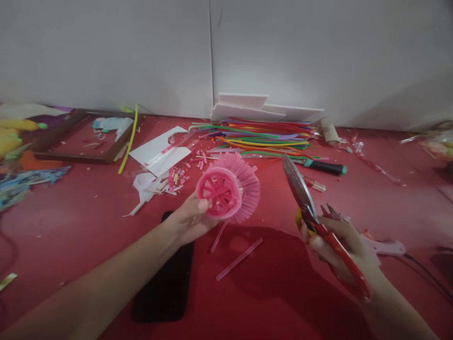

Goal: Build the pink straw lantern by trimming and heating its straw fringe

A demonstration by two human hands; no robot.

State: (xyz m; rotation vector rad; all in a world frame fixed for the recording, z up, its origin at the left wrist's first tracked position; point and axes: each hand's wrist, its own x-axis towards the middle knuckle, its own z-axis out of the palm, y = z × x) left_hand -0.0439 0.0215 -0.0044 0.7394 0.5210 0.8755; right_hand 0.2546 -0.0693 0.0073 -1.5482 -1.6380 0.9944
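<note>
Near the middle of the head view, my left hand [193, 217] grips a round pink piece [221, 193] with a ring-shaped rim and a fan of pink strips behind it. My right hand [336, 241] holds red-handled shears [311, 217], their blades pointing up and to the left, apart from the pink piece. Something yellow shows beside the fingers of that hand. A pink tube [239, 259] lies on the red table below the pink piece, and another thin pink strip slants just under it.
A black phone [164, 283] lies under my left forearm. Behind are colourful sticks [262, 137], a black-handled tool [325, 167], white card [161, 151] and pink scraps [179, 177]. A brown frame [78, 157] lies left; a glue gun [385, 246] lies right.
</note>
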